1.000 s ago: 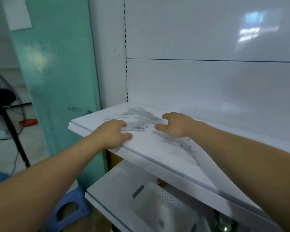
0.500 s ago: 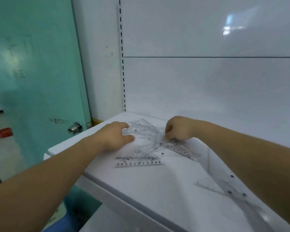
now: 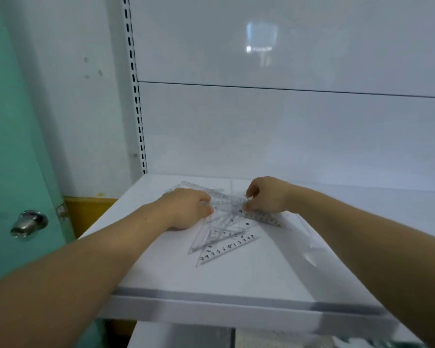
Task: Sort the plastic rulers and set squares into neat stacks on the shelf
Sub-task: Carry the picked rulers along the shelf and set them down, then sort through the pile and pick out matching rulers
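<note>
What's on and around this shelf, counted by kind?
Hands: 2, left hand and right hand
Pile of clear set squares and rulers: 1, pieces overlap too much to count
White shelf: 1
Metal door knob: 1
Total: 5

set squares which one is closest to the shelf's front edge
The small set square with bold numerals along its near edge; the rest overlap farther back.

The left hand (image 3: 186,209) covers part of the clear set squares (image 3: 226,241); whether it grips any cannot be told. Overlapping outlines prevent a count. The lower shelf (image 3: 181,334) is blurred and cut off.
</note>
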